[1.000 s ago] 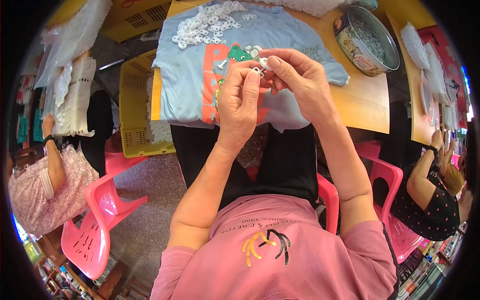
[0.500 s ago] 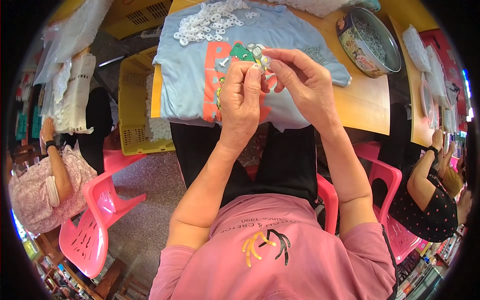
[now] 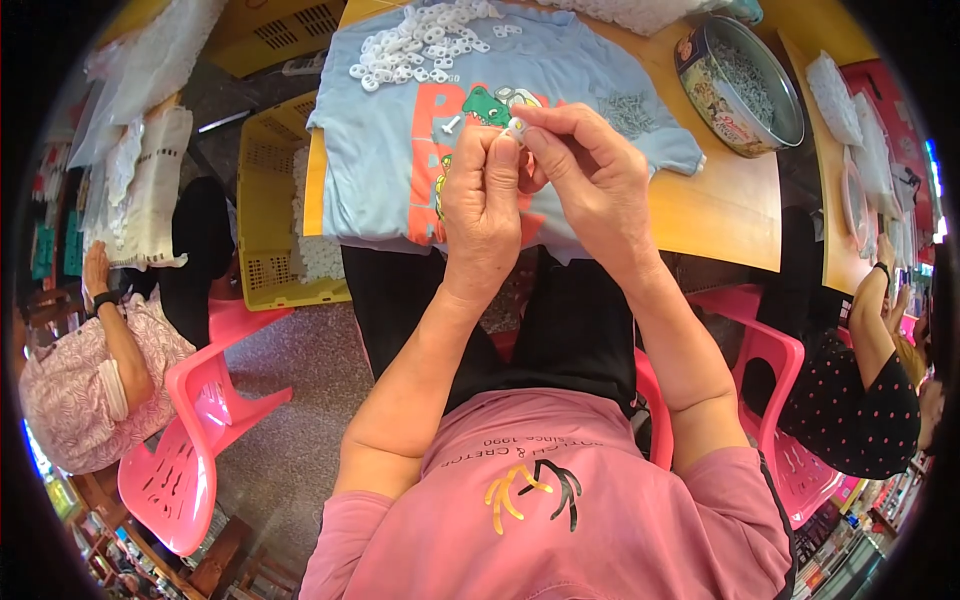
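Observation:
Above the blue T-shirt spread on the table, my two hands meet fingertip to fingertip. My left hand is closed in a pinch, thumb uppermost, at a small white plastic piece. Thumb and forefinger of my right hand pinch the same piece from the other side. A yellowish spot shows on it; its lower part is hidden by the fingers. Just beyond my left fingertips lies a white peg-like piece. Farther off is a heap of white plastic pieces, and right of my hands a scatter of grey nails.
A round tin of grey nails stands at the table's right. Left of the table is a yellow crate with white pieces. Pink chairs flank me. People work at both sides, one in a patterned top, another in dotted black.
My right hand has moved a little left and down, bringing its fingertips against my left ones at the white piece. The person at right has shifted their arm.

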`<state>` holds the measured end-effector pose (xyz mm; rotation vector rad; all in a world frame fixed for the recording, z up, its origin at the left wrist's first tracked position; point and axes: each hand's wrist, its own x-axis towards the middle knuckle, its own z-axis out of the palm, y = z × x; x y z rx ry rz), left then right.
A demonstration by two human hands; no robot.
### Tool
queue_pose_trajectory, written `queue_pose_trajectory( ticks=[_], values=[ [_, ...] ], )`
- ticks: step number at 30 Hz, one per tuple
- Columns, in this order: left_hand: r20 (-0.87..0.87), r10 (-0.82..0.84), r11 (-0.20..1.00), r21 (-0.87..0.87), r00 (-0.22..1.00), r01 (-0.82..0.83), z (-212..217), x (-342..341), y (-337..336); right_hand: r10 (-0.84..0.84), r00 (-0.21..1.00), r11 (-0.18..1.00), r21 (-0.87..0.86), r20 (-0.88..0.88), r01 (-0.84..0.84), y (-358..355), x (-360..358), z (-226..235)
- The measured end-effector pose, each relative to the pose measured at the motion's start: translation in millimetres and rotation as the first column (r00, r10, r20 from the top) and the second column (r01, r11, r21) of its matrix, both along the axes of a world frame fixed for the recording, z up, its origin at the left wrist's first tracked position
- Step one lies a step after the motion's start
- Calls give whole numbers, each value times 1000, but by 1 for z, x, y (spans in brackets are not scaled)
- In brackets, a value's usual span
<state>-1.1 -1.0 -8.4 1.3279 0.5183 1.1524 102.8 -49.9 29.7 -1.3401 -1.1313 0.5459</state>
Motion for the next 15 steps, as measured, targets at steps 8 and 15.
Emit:
queue_pose_trajectory(
  ticks=[8, 15],
  values=[
    [26, -2, 1000, -5, 1000, 2, 0, -1, -1, 50, 996, 998, -35, 71, -47, 2, 1, 8],
    [90, -24, 1000, 8, 996, 23, -10, -2, -1, 158, 927, 972, -110, -339, -206, -3, 15, 17]
  ],
)
